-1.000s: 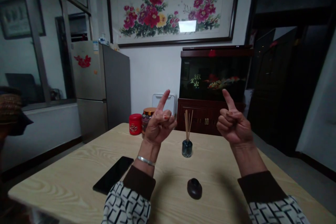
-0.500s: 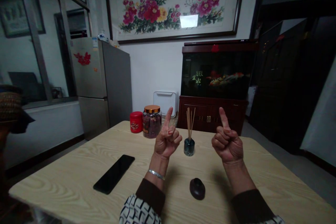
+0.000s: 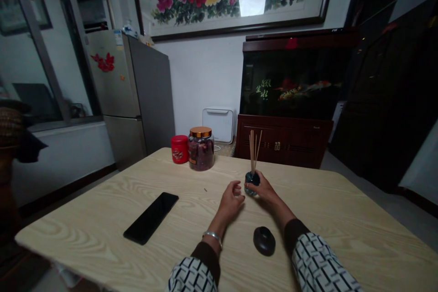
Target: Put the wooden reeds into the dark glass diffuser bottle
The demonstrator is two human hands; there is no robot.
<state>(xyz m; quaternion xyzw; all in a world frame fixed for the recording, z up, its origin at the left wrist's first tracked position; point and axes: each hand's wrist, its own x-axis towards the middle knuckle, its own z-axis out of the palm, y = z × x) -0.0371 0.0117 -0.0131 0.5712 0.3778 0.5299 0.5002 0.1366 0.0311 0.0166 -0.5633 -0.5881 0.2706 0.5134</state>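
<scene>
A small dark glass diffuser bottle (image 3: 252,179) with thin wooden reeds (image 3: 253,151) stands near the middle of the light wooden table (image 3: 102,232). My right hand (image 3: 263,189) has its fingers wrapped round the bottle. Just to its left, my left hand (image 3: 230,200) hovers low over the table with fingers loosely curled and apart, holding nothing. A silver bangle (image 3: 212,235) sits on my left wrist. A dark oval stone-like object (image 3: 264,240) lies between my forearms.
A black phone (image 3: 151,217) lies face up at the left. A red tin (image 3: 179,148) and a glass jar with a copper lid (image 3: 201,148) stand at the far edge. Beyond are a fridge (image 3: 133,96), a fish tank (image 3: 294,86) and a white appliance (image 3: 218,124).
Both hands dropped from raised, index-finger-pointing poses down to the table. My right hand closed round the diffuser bottle and my left hand uncurled beside it. The camera tilted downward.
</scene>
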